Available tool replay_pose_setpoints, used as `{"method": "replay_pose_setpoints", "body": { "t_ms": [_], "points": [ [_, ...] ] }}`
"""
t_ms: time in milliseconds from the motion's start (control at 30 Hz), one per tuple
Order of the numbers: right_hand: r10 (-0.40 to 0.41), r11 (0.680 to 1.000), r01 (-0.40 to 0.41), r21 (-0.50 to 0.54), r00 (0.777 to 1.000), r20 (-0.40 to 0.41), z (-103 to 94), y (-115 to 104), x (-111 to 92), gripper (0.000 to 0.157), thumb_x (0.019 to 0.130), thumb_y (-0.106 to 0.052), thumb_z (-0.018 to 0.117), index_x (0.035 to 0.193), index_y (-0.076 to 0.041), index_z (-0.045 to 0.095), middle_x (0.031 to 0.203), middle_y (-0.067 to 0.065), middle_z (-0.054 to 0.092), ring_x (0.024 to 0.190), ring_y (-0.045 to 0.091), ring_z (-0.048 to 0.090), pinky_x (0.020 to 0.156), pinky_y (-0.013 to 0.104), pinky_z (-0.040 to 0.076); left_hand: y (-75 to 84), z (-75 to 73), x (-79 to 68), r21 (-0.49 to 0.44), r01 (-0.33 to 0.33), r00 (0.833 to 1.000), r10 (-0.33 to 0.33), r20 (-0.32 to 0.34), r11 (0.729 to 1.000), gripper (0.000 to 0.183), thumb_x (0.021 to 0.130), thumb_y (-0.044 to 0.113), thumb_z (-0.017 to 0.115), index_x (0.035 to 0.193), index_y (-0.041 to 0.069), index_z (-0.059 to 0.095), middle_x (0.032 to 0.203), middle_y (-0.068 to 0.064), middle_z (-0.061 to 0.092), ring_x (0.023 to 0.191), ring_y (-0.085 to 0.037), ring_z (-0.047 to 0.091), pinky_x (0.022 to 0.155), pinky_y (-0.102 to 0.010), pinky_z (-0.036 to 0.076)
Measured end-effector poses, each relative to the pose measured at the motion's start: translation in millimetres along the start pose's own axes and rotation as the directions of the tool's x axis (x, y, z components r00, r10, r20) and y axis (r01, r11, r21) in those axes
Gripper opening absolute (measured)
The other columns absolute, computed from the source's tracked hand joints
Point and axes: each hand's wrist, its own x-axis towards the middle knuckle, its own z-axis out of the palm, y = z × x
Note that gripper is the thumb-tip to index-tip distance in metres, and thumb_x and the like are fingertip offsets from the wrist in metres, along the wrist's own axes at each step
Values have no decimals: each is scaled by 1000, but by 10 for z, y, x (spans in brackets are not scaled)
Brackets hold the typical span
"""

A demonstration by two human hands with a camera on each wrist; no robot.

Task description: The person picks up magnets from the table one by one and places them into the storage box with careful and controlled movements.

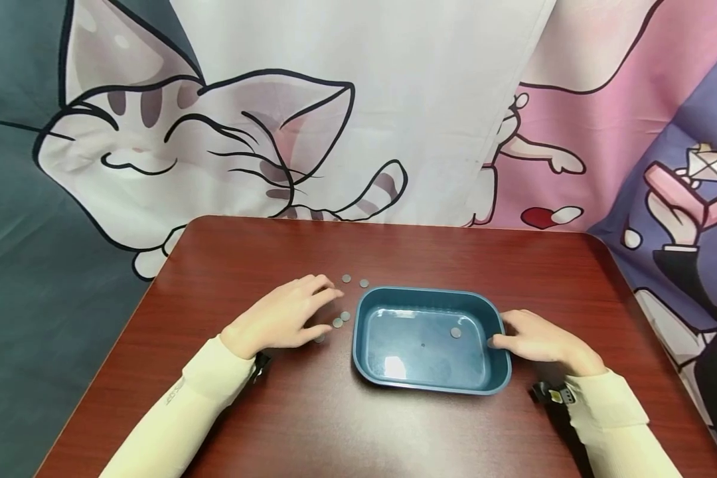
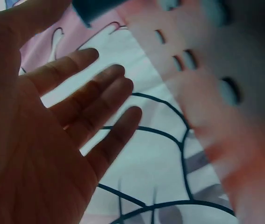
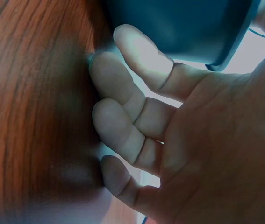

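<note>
A blue plastic bin (image 1: pixel 421 388) stands on the table, with one small silver coin (image 1: pixel 456 332) lying on its floor. My right hand (image 1: pixel 540 340) pinches the bin's right rim, thumb on the inside and fingers outside. In the right wrist view, the curled fingers (image 3: pixel 111 123) lie beside the bin's outer wall (image 3: pixel 179 28), their tips close to the tabletop. Left of the bin, several loose coins (image 1: pixel 345 316) lie on the table. My left hand (image 1: pixel 283 312) is over the table beside them, its fingers (image 2: pixel 88 95) loosely extended and holding nothing.
The reddish-brown wooden table (image 1: pixel 311 411) has rounded far corners. Behind it hangs a cartoon-printed cloth (image 1: pixel 430 99), coming down to the table's far edge. Two more coins (image 1: pixel 364 283) lie near the bin's far left corner.
</note>
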Motion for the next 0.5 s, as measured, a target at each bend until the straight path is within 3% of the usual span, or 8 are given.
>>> {"method": "replay_pose_setpoints", "body": {
  "t_ms": [300, 500],
  "points": [
    [-6, 1000, 6, 5, 1000, 0, -4, 3, -9, 10, 93, -29, 69, 96, -20, 72, 85, -12, 68, 79, 4, 58, 75, 27, 51, -69, 203, -215, 47, -83, 996, 82, 26, 995, 24, 85, 22, 80, 103, 14, 66, 102, 2, 56, 86, -16, 53, 81, -32, 52],
    [14, 1000, -14, 13, 1000, 3, -2, 4, -10, 10, 94, -30, 69, 92, -21, 70, 83, -11, 66, 77, 5, 58, 74, 26, 50, -66, 290, -271, 51, -86, 995, 84, 44, 995, 24, 79, 12, 81, 96, 17, 65, 95, 3, 53, 84, -15, 54, 78, -32, 53]
  ]
}}
